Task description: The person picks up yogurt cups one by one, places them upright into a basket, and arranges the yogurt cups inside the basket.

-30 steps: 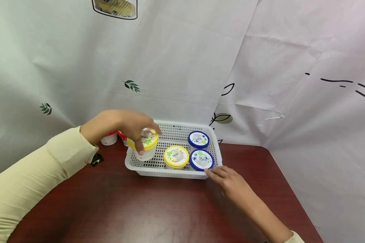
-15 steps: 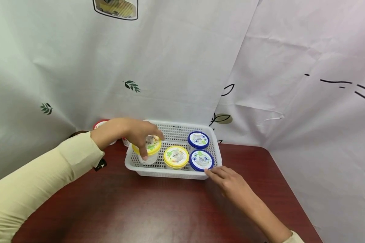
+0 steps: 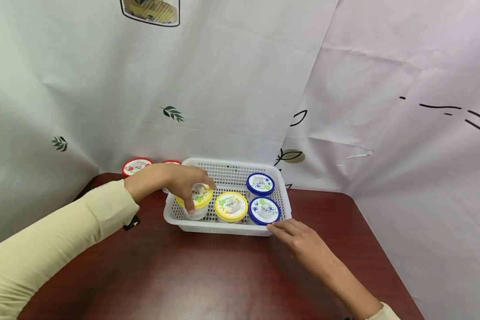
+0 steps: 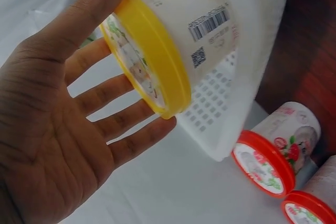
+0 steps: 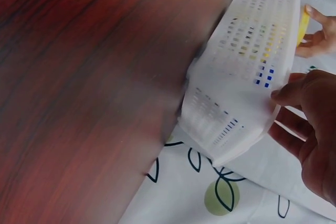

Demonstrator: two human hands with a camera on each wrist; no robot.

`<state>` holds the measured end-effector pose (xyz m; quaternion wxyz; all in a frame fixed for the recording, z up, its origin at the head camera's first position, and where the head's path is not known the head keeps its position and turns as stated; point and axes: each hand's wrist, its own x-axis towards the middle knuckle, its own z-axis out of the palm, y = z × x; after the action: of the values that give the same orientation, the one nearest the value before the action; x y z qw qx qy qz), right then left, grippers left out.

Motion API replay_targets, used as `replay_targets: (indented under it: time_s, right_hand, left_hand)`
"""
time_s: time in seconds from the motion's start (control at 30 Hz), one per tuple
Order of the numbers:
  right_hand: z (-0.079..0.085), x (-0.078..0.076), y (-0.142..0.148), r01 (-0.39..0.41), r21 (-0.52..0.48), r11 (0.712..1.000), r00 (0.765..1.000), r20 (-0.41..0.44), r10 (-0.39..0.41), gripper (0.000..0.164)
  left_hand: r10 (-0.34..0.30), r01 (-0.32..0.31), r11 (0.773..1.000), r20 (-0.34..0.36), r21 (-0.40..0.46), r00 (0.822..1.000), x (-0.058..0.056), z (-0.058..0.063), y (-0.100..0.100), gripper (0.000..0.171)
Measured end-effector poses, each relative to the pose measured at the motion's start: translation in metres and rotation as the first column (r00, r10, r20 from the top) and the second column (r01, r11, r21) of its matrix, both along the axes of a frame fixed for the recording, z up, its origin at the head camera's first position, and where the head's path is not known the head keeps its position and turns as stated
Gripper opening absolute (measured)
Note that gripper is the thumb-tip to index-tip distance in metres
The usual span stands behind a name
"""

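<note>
A white perforated plastic basket (image 3: 224,228) stands on the table with lidded tubs in it. My left hand (image 3: 180,180) holds a yellow-lidded tub (image 3: 195,212) at the basket's left end, thumb and fingertips at the lid's rim; the left wrist view shows its barcoded side (image 4: 207,24). To its right sit another yellow-lidded tub (image 3: 231,206) and two blue-lidded tubs, one at the front (image 3: 264,210) and one behind (image 3: 260,183). My right hand (image 3: 304,242) grips the basket's front right corner, thumb outside the rim in the right wrist view.
Two red-lidded tubs, one at far left (image 3: 136,166) and one partly hidden behind my left hand (image 3: 172,162), stand left of the basket. A pale printed cloth (image 3: 232,89) hangs behind the dark red table (image 3: 208,275).
My left hand has lowered the yellow-lidded tub a little into the basket and slightly right. The red-lidded tubs show more behind the left arm. My right hand stays on the rim.
</note>
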<state>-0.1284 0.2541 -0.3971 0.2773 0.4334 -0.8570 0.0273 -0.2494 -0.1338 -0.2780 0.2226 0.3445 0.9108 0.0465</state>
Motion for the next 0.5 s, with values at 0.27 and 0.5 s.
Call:
replay_targets:
  time_s: [0.27,0.5]
  right_hand:
    - [-0.001,-0.002,0.0,-0.011,-0.007,1.0,1.0,-0.006,0.011,0.061]
    - [-0.002,-0.002,0.001,-0.014,-0.007,1.0,1.0,-0.002,0.014,0.062]
  left_hand:
    - [-0.004,0.004,1.0,-0.016,0.023,1.0,-0.005,-0.017,-0.003,0.089]
    - [0.041,-0.042,0.999,0.016,0.023,0.999,-0.007,-0.026,0.0,0.089]
